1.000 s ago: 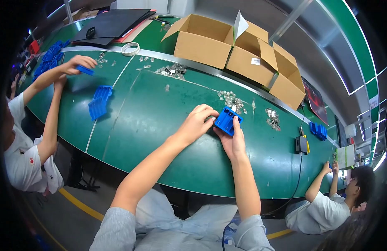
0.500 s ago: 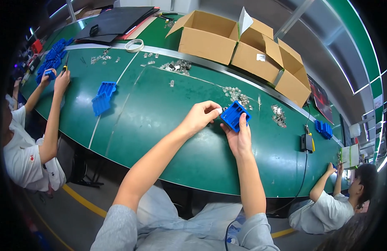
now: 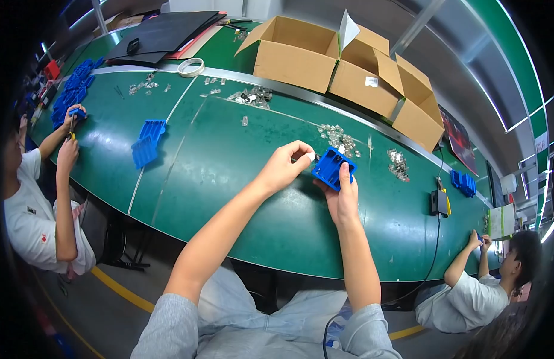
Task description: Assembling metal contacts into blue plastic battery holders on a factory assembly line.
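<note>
My right hand (image 3: 344,200) grips a small blue plastic case (image 3: 331,170) from its near right side, with the thumb along the edge. The case's open face is turned up and shows long compartments with small dark bits inside. Just left of it, my left hand (image 3: 287,167) is closed in a pinch. A small white piece (image 3: 312,156) shows at its fingertips, close to the case's upper left corner; its exact kind is too small to tell. Past the case lies a pile of small clear and metallic parts (image 3: 339,139).
Blue cases (image 3: 148,143) lie left, more (image 3: 463,183) at right. Cardboard boxes (image 3: 295,57) line the back, behind small-part heaps (image 3: 253,96), (image 3: 399,166) and a tape roll (image 3: 191,67). A black adapter (image 3: 438,203) trails a cable. Co-workers sit on both sides.
The blue case has shifted and turned slightly in my right hand, a little to the left. My left hand stays pinched beside it. The left co-worker's tool hand has moved lower.
</note>
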The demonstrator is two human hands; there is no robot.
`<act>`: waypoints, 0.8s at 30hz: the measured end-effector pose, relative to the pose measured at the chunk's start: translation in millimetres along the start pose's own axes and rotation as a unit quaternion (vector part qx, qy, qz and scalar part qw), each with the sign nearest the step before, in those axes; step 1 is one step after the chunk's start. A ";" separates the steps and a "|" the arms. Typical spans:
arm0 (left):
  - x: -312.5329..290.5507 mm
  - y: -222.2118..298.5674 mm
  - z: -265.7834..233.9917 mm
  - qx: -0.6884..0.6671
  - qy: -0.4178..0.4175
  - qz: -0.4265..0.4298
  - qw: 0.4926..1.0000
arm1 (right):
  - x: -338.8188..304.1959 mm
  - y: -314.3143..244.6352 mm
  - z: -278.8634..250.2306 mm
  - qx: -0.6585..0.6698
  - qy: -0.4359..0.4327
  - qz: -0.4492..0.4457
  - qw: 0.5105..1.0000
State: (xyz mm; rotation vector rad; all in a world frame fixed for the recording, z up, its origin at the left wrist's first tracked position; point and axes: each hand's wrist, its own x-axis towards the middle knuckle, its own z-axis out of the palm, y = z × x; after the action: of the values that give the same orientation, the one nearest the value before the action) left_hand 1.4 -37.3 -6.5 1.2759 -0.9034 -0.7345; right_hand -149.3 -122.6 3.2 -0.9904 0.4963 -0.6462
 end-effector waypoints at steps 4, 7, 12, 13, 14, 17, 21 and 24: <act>-0.9 3.4 -6.1 -0.016 -0.023 -0.031 0.999 | -1.3 -2.8 2.1 -0.039 0.003 -0.018 0.999; -2.1 3.8 -7.2 -0.016 -0.048 -0.044 0.998 | -2.0 -3.8 1.5 -0.045 -0.005 -0.022 0.999; -4.6 7.1 -4.0 -0.022 -0.055 -0.044 0.997 | -2.3 -5.0 3.5 -0.024 -0.019 -0.014 0.999; -4.7 8.0 -3.5 -0.020 -0.057 -0.037 0.997 | -1.8 -5.5 2.2 -0.023 -0.023 -0.012 0.999; -4.9 8.2 -3.2 -0.017 -0.058 -0.030 0.998 | -1.4 -5.4 1.4 -0.022 -0.026 -0.010 0.999; -4.7 6.4 -0.8 -0.008 -0.045 -0.005 0.999 | -1.7 -4.6 0.6 -0.033 -0.035 -0.021 0.999; -6.8 7.9 1.7 -0.021 -0.060 -0.020 0.998 | -2.9 -5.9 2.2 -0.022 -0.048 -0.023 0.998; -7.0 7.9 1.4 -0.009 -0.074 -0.020 0.997 | -2.8 -6.9 1.4 -0.023 -0.032 -0.024 0.999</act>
State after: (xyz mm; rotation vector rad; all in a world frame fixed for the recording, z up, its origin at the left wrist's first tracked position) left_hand -3.4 -30.6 0.3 1.2400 -0.9907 -0.8755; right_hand -152.2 -122.5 10.2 -1.0671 0.4334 -0.6468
